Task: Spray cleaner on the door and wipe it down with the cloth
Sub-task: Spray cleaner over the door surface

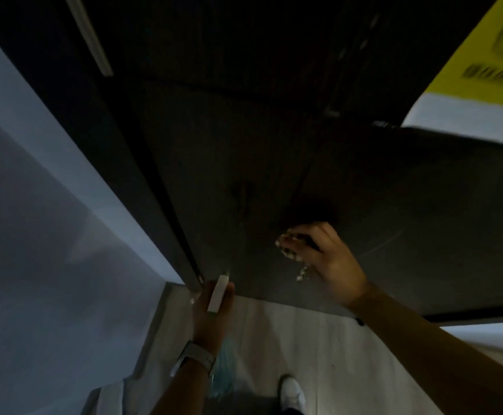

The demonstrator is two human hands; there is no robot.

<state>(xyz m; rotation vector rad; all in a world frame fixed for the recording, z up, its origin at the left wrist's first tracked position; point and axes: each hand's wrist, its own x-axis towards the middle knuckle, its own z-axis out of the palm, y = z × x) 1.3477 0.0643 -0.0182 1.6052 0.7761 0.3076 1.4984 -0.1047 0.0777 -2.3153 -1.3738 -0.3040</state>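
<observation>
Dark door (364, 190) fills upper frame, viewed steeply downward; long axis vertical, bottom edge meeting pale floor (334, 354). Right hand (322, 256) on lower door panel, fingers curled round patterned cloth (289, 250), pressing it to surface near bottom edge. Left hand (214, 307) at door's free edge, bottom corner, gripping spray bottle (219, 295); nozzle direction unclear, bottle body hanging below wrist, blurred. Cloth already touching door, so right hand nearer to unwiped panel above and to right. Judged: wiping step under way; next stroke likely upward along door's long axis. White shoe (292, 390) below.
</observation>
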